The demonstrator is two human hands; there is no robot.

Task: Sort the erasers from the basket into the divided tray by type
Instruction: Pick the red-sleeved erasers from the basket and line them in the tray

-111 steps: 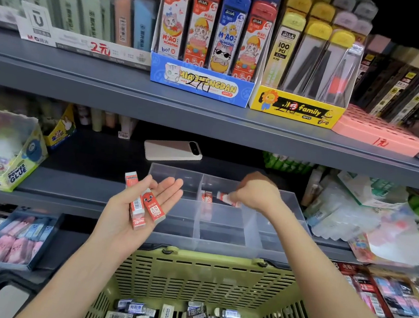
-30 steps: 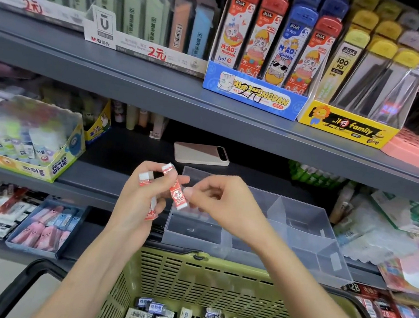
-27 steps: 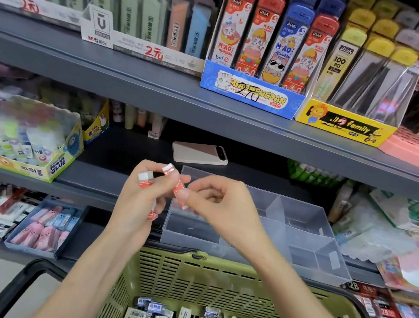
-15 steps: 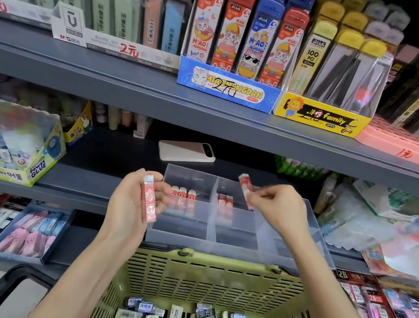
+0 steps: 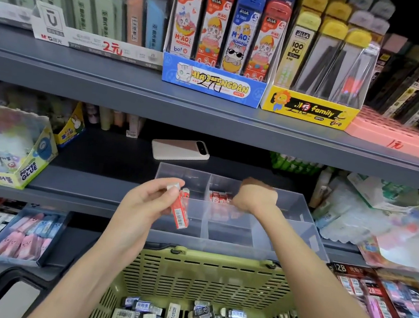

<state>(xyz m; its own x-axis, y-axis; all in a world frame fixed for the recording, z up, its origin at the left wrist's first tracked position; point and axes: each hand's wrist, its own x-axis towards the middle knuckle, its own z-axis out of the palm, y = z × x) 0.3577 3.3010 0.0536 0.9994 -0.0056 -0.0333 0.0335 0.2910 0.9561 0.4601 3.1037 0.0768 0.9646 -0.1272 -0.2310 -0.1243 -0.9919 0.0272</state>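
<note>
Eraser (image 5: 180,209), pinched near-upright in the left hand (image 5: 145,201), hangs at the left side of the divided tray (image 5: 292,195); right hand (image 5: 255,197), grip hidden, sits over its middle.

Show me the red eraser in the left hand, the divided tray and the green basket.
red eraser (image 5: 179,213), head view, on its red sleeve
divided tray (image 5: 182,175), head view, on its clear back wall
green basket (image 5: 202,274), head view, on its slotted wall

A pale pink phone (image 5: 180,149) lies centre-frame on the dark grey shelf (image 5: 103,157); a yellow glue box (image 5: 27,171) stands far left.
</note>
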